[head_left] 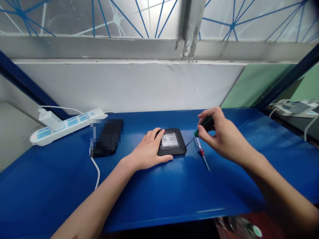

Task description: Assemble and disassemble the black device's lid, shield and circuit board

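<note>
A small black square device point(174, 146) with a white label on top lies in the middle of the blue table point(154, 196). My left hand point(149, 151) rests on its left side and holds it down. My right hand point(219, 134) grips a screwdriver point(203, 127) with a dark green handle; its thin shaft points at the device's right edge. A second screwdriver point(201, 152) with a clear and red handle lies on the table just under my right hand.
A white power strip point(67, 126) with a plugged-in adapter point(50, 119) lies at the back left. Beside it is a blurred black object point(107, 137) with a white cable point(96, 169). A white wall stands behind; more white gear point(296, 108) sits far right.
</note>
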Available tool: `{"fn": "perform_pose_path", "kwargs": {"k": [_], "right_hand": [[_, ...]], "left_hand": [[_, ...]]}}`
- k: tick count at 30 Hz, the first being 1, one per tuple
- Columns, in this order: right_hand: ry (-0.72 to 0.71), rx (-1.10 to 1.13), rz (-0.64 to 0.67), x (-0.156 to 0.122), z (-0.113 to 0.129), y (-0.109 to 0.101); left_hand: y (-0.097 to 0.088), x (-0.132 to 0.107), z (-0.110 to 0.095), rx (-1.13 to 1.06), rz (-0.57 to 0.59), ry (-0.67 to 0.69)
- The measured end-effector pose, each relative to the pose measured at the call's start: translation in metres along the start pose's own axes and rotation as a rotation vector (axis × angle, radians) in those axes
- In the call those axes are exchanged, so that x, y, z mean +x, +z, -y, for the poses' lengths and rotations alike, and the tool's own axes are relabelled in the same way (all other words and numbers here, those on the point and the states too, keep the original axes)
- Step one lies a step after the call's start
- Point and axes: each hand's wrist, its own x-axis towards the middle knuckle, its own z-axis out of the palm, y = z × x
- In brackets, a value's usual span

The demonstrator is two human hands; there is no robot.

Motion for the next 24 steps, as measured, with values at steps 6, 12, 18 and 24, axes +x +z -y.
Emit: {"fn": "perform_pose_path", "kwargs": {"k": [6, 12, 18, 24], "right_hand": [[0.153, 0.18, -0.062, -0.021, -0.029, -0.003], [0.451, 0.445, -0.125, -0.065, -0.065, 0.004], [0.61, 0.267, -0.119, -0.098, -0.073, 0.011], [0.524, 0.073, -0.13, -0.1, -0.062, 0.009]], "left_hand": [[0.0, 0.0, 0.001, -0.015, 0.016, 0.003], [0.002, 0.0, 0.003, -0.034, -0.001, 0.016], [-0.001, 0.0, 0.001, -0.029, 0.021, 0.003], [0.002, -0.001, 0.002, -0.04, -0.008, 0.004]]}}
